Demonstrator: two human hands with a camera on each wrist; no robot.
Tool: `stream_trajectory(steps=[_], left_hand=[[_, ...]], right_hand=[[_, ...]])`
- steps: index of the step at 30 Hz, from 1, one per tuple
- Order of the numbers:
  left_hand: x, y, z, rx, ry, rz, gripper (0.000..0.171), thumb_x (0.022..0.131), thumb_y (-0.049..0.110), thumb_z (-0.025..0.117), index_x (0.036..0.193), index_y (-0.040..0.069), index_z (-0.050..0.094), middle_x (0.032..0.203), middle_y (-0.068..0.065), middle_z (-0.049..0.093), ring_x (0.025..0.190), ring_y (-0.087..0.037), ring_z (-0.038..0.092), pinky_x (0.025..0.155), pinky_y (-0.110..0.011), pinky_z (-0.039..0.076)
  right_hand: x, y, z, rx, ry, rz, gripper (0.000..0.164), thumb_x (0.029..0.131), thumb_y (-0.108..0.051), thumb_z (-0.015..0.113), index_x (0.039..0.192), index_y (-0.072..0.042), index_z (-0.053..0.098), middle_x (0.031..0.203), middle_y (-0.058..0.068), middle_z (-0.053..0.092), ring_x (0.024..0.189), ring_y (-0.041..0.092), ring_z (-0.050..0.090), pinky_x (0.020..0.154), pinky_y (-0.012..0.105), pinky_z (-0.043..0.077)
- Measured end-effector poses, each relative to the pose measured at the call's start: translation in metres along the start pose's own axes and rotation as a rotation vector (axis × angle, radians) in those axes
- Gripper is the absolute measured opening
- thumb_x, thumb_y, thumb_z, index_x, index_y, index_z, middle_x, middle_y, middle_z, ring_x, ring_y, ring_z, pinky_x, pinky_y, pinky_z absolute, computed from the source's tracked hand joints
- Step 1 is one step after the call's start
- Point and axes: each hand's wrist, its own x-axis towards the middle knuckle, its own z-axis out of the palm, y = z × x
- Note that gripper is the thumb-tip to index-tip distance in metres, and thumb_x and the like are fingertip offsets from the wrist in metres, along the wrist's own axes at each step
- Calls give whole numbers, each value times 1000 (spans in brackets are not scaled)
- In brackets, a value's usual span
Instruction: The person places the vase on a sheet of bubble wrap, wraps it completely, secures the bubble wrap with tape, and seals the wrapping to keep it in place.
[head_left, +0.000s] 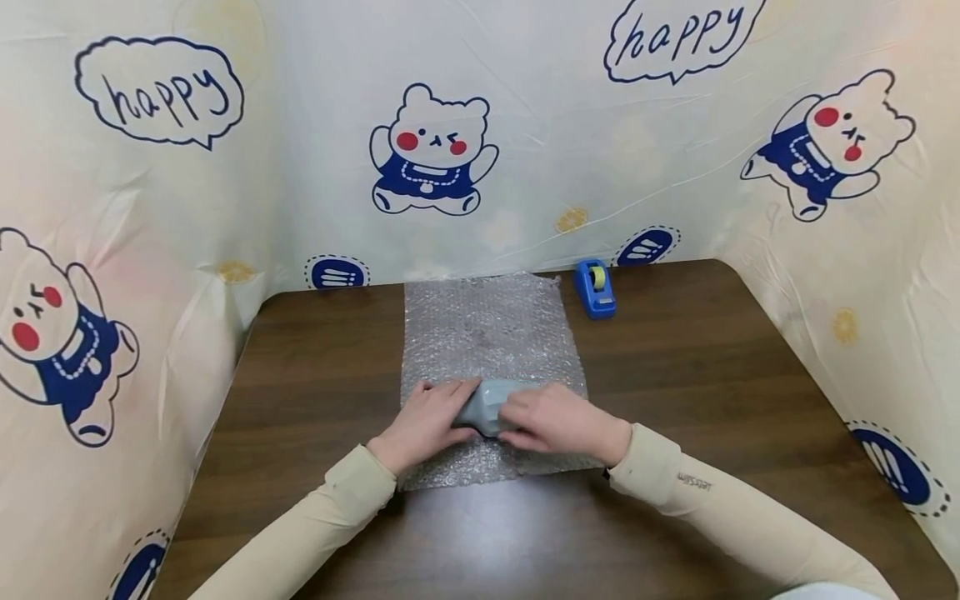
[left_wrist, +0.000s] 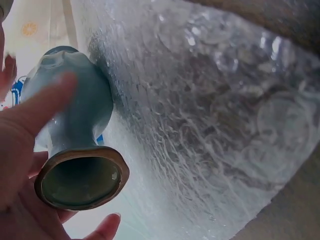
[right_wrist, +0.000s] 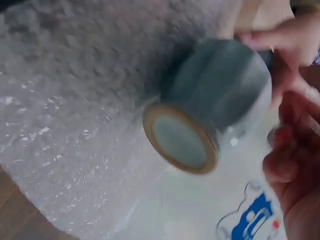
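Observation:
A glazed blue-grey vase [head_left: 491,402] lies on its side on a sheet of bubble wrap [head_left: 487,333]. Its brown-rimmed mouth [left_wrist: 82,181] points toward my left side, and its pale foot ring [right_wrist: 180,141] points toward my right. My left hand [head_left: 431,421] holds the vase near the neck, thumb on one side and fingers on the other. Close by the foot end is my right hand [head_left: 558,419], fingers loosely bent. In the right wrist view, the right hand's fingers [right_wrist: 285,167] look apart from the vase, with nothing visible in them.
A blue tape dispenser [head_left: 596,289] with a yellowish roll stands at the back, right of the bubble wrap. The brown wooden table [head_left: 315,367] is bordered by a printed curtain [head_left: 315,167] at the back and sides.

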Motion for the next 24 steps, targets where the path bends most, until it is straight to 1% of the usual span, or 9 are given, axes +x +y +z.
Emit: stream_trajectory(steps=[2,4,6,9,11,16,18,20,24], left_hand=[[-1,-2,0,15,3,6,72,90,36,82,148,5,53,130,-13,69,115,-28,68,92,-51,45],[-1,-2,0,12,-3,3,68,92,33,80,148,6,53,131,-13,69,116,-28,67,92,-52,45],[-1,-2,-1,9,-9,-1,67,93,33,80,149,6,53,131,-13,69,117,-28,67,93,-53,45],[0,-2,-2,-1,-23,-11,67,93,34,79,149,7,53,131,-14,69,117,-29,67,94,-55,45],[1,-2,-3,-7,-32,-16,69,93,37,80,150,7,53,132,-14,69,118,-30,67,95,-56,44],[1,-2,-4,-29,-44,-14,69,93,37,78,150,7,53,134,-15,68,121,-31,65,98,-56,42],[1,-2,-5,-33,-44,-10,67,94,34,78,150,7,53,134,-15,67,121,-31,65,98,-56,42],[1,-2,-5,-37,-43,-8,67,94,33,78,150,7,53,134,-15,68,122,-30,65,98,-57,42],[1,-2,-6,-31,-46,-11,67,92,32,80,149,7,54,134,-14,68,122,-29,65,99,-59,42]], right_hand=[[0,-6,5,-23,-82,-88,16,98,-29,74,93,-17,64,85,-8,64,71,5,57,63,23,50],[-1,-12,11,-51,-177,-137,18,97,-31,74,90,-18,64,83,-9,64,71,5,59,65,23,51],[-2,-17,18,-91,-256,-150,20,96,-36,75,90,-20,65,83,-10,64,72,5,61,67,23,52],[-4,-21,28,-158,-310,-135,22,94,-40,76,93,-21,66,86,-10,63,75,6,63,67,23,53],[-5,-23,32,-194,-300,-125,21,94,-39,76,95,-21,66,87,-9,64,77,7,64,66,23,53],[-4,-26,34,-241,-209,-135,12,98,-27,70,91,-19,67,82,-8,65,70,8,63,59,24,51],[-4,-26,34,-246,-187,-140,13,100,-22,67,88,-18,66,79,-8,65,67,8,61,55,23,49],[-4,-27,33,-240,-175,-144,17,101,-21,67,85,-18,65,76,-8,63,65,7,60,54,23,48],[-4,-25,30,-232,-143,-161,19,101,-22,66,82,-19,65,76,-8,62,67,7,59,57,24,49]])
